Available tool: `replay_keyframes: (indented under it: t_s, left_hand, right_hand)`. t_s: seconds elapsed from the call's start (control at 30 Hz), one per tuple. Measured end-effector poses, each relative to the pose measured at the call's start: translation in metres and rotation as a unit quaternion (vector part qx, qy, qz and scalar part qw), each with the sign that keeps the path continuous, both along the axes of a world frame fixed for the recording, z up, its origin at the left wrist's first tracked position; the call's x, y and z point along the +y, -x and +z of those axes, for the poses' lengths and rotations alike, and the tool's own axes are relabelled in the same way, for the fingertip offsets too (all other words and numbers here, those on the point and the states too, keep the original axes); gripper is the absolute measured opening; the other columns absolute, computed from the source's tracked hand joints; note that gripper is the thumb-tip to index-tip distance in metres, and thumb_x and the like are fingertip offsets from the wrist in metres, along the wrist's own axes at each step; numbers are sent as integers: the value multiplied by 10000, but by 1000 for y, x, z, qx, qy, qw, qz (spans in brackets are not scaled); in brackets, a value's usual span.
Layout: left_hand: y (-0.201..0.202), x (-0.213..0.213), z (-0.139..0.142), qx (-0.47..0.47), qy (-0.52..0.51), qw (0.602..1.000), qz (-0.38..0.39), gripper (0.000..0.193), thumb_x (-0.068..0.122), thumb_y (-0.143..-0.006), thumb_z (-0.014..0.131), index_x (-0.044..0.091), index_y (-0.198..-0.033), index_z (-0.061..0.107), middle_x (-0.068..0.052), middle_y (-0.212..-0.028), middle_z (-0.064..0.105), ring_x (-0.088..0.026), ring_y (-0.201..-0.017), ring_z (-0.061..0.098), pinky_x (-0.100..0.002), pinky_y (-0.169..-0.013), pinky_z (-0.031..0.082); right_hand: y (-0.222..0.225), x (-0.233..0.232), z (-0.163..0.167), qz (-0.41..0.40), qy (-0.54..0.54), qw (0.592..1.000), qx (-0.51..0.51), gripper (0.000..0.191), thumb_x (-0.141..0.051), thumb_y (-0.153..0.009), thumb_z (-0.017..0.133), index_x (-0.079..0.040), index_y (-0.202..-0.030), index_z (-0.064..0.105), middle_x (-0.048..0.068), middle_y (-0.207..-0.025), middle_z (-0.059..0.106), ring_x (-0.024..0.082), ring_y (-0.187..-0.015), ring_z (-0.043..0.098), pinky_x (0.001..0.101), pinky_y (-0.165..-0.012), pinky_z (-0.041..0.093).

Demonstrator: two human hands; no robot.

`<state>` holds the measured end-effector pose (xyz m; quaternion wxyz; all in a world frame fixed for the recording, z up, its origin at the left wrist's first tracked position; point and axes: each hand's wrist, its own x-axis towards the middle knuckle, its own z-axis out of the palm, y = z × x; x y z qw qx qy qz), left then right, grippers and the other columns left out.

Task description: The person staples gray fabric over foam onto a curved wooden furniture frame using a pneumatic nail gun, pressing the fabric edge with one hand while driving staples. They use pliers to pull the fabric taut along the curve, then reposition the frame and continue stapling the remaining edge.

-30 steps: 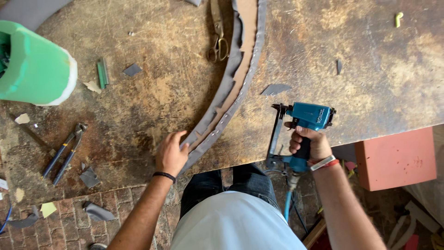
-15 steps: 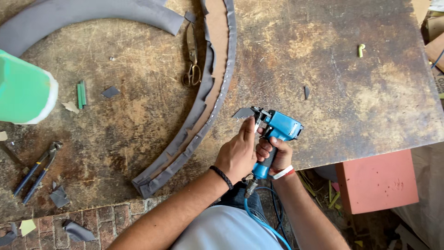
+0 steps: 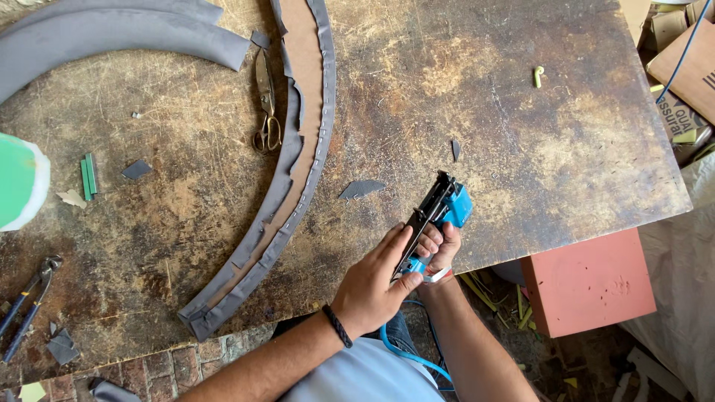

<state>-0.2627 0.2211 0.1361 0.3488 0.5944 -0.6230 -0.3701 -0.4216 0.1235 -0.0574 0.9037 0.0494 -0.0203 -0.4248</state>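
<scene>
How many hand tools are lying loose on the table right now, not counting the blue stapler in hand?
2: scissors beside the curved grey-wrapped strip, and pliers at the table's left edge. More could lie outside the frame.

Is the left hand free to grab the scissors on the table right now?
Probably not straight away. The left hand is on the blue staple gun, which the right hand grips. The scissors lie uncovered across the curved grey-covered strip, so only the hand's occupation blocks it.

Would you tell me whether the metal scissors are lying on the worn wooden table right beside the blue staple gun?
No, the metal scissors lie far up the worn wooden table by the curved grey-wrapped strip, away from the blue staple gun.
</scene>
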Motion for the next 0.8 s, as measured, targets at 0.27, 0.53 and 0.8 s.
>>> replay_keyframes:
  t_s: [0.27,0.53,0.8]
  left_hand:
    - [-10,2,-16,95,19,994,55,601,379,-1024,603,-3,-1476,502,-256,-1417,609,-382,-1276,634,-431,-1040,544]
    - [-74,-74,-65,620,-186,738,189,492,456,-1041,378,105,-1227,669,-105,-1039,751,-204,-878,722,-367,-779,597]
    - [-90,-74,-148,565,-226,753,249,391,104,-1004,486,-13,-1359,600,-124,-1015,679,-194,-815,669,-334,-704,614]
  right_hand:
    - [-7,-11,12,8,-18,1000,7,292,-333,-988,707,-56,-983,614,-37,-675,550,87,-547,542,265,-514,506]
    - [-8,-40,130,107,202,865,446,357,-178,-802,731,19,-1097,689,3,-604,569,149,-491,582,306,-490,528]
    - [-11,-24,159,109,140,800,573,423,-113,-737,736,73,-1114,690,26,-597,562,162,-469,555,325,-476,494]
